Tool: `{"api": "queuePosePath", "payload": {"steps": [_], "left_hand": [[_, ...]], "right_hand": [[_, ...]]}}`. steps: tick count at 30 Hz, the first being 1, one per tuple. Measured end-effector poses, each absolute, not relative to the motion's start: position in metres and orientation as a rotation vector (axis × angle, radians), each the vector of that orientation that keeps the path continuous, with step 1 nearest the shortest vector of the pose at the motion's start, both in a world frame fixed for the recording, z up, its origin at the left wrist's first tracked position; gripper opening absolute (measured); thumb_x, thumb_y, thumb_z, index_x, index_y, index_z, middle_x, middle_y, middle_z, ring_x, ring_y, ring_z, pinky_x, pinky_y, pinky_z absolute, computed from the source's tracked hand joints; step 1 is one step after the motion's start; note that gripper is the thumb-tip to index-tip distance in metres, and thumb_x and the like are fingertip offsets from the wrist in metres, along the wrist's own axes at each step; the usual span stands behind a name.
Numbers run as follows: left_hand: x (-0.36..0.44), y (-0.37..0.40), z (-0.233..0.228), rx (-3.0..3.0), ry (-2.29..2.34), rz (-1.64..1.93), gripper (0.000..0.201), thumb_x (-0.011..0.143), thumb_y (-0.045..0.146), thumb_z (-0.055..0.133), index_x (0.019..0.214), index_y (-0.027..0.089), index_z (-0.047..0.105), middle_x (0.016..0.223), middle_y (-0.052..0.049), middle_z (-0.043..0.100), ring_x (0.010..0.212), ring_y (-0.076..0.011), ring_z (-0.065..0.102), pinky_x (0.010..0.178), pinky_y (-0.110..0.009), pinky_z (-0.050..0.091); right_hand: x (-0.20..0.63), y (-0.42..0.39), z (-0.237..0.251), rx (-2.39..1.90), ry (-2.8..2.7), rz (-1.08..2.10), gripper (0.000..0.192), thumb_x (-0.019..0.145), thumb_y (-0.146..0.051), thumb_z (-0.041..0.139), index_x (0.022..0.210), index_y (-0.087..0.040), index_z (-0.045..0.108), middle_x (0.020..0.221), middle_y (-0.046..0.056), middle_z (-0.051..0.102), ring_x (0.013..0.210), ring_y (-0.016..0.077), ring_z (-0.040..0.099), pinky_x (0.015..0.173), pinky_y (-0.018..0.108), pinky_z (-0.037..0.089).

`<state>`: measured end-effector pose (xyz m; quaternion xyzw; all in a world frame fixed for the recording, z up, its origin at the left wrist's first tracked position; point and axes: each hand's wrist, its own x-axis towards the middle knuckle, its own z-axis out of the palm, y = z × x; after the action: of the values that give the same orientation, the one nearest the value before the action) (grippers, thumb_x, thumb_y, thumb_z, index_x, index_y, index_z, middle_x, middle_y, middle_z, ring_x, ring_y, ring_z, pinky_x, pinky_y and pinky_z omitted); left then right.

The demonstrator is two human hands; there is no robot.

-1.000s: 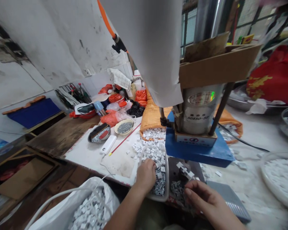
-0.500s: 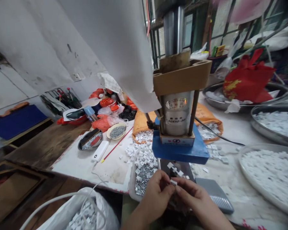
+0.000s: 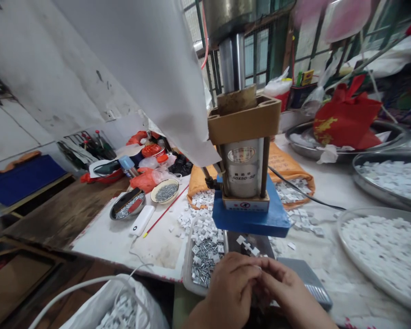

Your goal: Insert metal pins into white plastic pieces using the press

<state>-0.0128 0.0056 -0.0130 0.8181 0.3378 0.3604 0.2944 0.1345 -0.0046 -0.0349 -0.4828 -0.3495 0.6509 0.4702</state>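
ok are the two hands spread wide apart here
No, the left hand and right hand are close together in front of the blue base.

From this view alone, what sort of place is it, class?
Probably a small assembly workshop: a press-like machine, a tub of metal pins and white pieces, and a tray of white pieces.

Red bag point(image 3: 347, 119) in metal basin point(image 3: 303, 147), red rod point(image 3: 166, 211), blue bin point(image 3: 23, 178)
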Motion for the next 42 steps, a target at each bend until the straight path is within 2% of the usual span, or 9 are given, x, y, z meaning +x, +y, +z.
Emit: {"api": "queuePosePath", "payload": {"steps": [5,9,13,18,25,31,35,38,42], "left_hand": [[-0.013,0.023,-0.007,2.070,0.930,1.146,0.020,0.083,0.010,0.052,0.090,0.020,0.068,0.091,-0.007,0.068,0.087,-0.0183,0.061,0.081,-0.031,0.049],[-0.007,0.044,-0.015,1.916,1.181,1.322,0.014,0.080,0.010,0.056,0.081,0.018,0.068,0.082,-0.005,0.069,0.080,-0.0174,0.063,0.076,-0.030,0.050],[0.000,0.051,-0.030,1.992,1.128,1.255,0.017,0.079,0.007,0.056,0.080,0.018,0.069,0.082,-0.004,0.069,0.079,-0.0168,0.064,0.076,-0.029,0.050],[0.003,0.048,-0.035,1.793,1.200,1.303,0.012,0.078,0.010,0.059,0.080,0.017,0.069,0.083,-0.005,0.070,0.079,-0.0177,0.064,0.076,-0.031,0.052],[0.008,0.050,-0.037,1.813,1.201,1.294,0.011,0.079,0.010,0.059,0.076,0.016,0.067,0.082,-0.005,0.068,0.078,-0.0162,0.063,0.076,-0.029,0.050],[0.007,0.047,-0.043,2.179,1.108,1.257,0.020,0.083,0.004,0.047,0.090,0.017,0.062,0.090,-0.007,0.062,0.088,-0.0182,0.057,0.080,-0.032,0.047],[0.008,0.046,-0.045,2.316,1.036,1.204,0.021,0.083,0.003,0.041,0.091,0.016,0.056,0.090,-0.009,0.058,0.088,-0.0195,0.054,0.080,-0.033,0.046],[0.008,0.047,-0.047,2.314,1.040,1.210,0.019,0.082,0.001,0.040,0.086,0.017,0.051,0.089,-0.009,0.056,0.088,-0.0201,0.053,0.080,-0.033,0.045],[0.008,0.047,-0.051,2.307,1.102,1.231,0.018,0.081,0.002,0.040,0.077,0.019,0.046,0.082,-0.007,0.053,0.079,-0.0203,0.051,0.073,-0.033,0.044]], "right_hand": [[0.146,-0.002,-0.032,-1.255,-0.858,1.555,0.053,0.060,-0.057,0.070,0.097,-0.021,0.059,0.058,-0.002,0.064,0.043,0.0124,0.054,0.036,0.020,0.037],[0.157,0.007,-0.031,-1.361,-1.012,1.091,0.040,0.063,-0.054,0.068,0.083,-0.021,0.063,0.073,0.004,0.070,0.066,0.0204,0.064,0.057,0.028,0.052],[0.158,0.015,-0.035,-1.445,-1.352,0.771,0.027,0.072,-0.046,0.060,0.081,-0.022,0.068,0.080,0.006,0.071,0.075,0.0228,0.065,0.069,0.032,0.053],[0.150,0.025,-0.043,-1.437,-1.578,0.553,0.021,0.076,-0.036,0.058,0.087,-0.022,0.068,0.083,0.007,0.067,0.079,0.0239,0.063,0.071,0.035,0.052],[0.143,0.030,-0.057,-1.452,-1.561,0.590,0.019,0.079,-0.033,0.052,0.080,-0.021,0.066,0.076,0.006,0.068,0.068,0.0213,0.063,0.064,0.033,0.052],[0.167,0.018,-0.059,-1.489,-1.647,0.631,0.032,0.079,-0.038,0.054,0.104,-0.020,0.063,0.097,0.009,0.070,0.085,0.0223,0.065,0.076,0.033,0.055],[0.203,-0.002,-0.064,-1.595,-1.934,0.355,0.025,0.080,-0.043,0.054,0.092,-0.026,0.070,0.100,0.009,0.070,0.094,0.0271,0.064,0.082,0.040,0.053],[0.222,-0.019,-0.074,-1.679,-2.156,0.056,0.017,0.075,-0.042,0.060,0.077,-0.031,0.072,0.107,0.009,0.070,0.105,0.0379,0.059,0.076,0.051,0.053],[0.228,-0.035,-0.092,-1.654,-2.260,-0.148,0.015,0.074,-0.040,0.061,0.082,-0.034,0.071,0.116,0.005,0.067,0.114,0.0386,0.053,0.076,0.052,0.054]]}}
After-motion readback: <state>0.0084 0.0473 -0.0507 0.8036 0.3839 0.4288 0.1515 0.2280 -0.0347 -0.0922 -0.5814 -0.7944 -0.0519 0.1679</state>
